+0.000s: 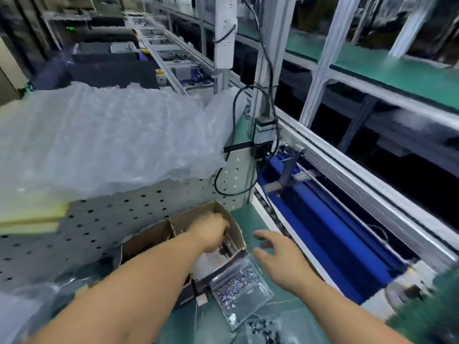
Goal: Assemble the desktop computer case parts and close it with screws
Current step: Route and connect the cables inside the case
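Note:
A brown cardboard box (234, 227) with dividers sits on the green bench top. My left hand (210, 230) reaches down into its right compartment, and its fingers curl around thin dark parts there; motion blur hides what they are. My right hand (280, 256) hovers just right of the box with fingers spread and holds nothing. A clear zip bag of small silver screws (239, 288) lies in front of the box. A second clear bag with dark screws (263, 328) lies nearer to me.
A grey perforated metal panel (104, 219) stands left of the box, with bubble wrap (106, 137) and yellow foam sheets (32, 212) piled on top. To the right runs a conveyor with blue parts (323, 227) and aluminium rails. Black cables (233, 135) hang from a post.

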